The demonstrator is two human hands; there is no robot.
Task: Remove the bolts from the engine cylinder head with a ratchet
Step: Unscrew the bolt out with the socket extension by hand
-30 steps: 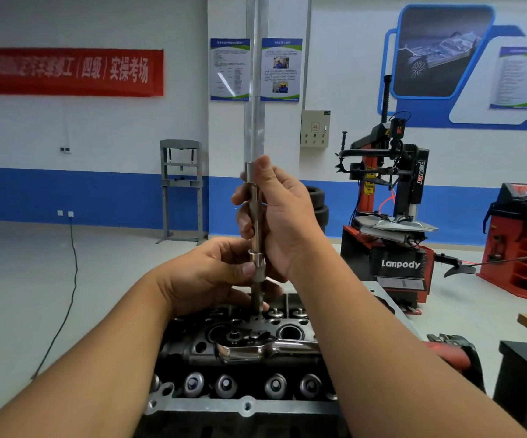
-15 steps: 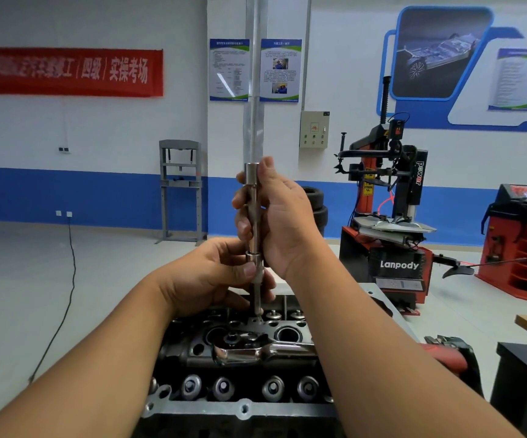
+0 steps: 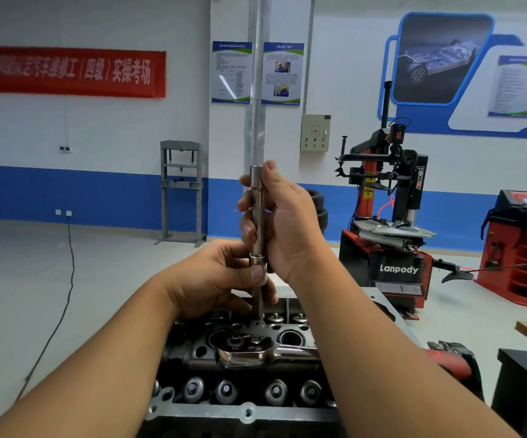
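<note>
Hanging on the far wall at the left, a red banner (image 3: 66, 72) sits above a grey press frame (image 3: 181, 191) on the floor. Nearer, the left hand (image 3: 214, 279) curls round the lower part of an upright extension bar (image 3: 258, 235), its thumb pressed on the socket collar. The right hand (image 3: 282, 222) grips the same bar higher up, fingers wrapped round the shaft. The bar's lower end stands on the cylinder head (image 3: 249, 368), which lies below both forearms. A chrome ratchet (image 3: 255, 354) lies flat across the head's top, touched by neither hand. Further right stands a red and black tyre changer (image 3: 391, 235).
</note>
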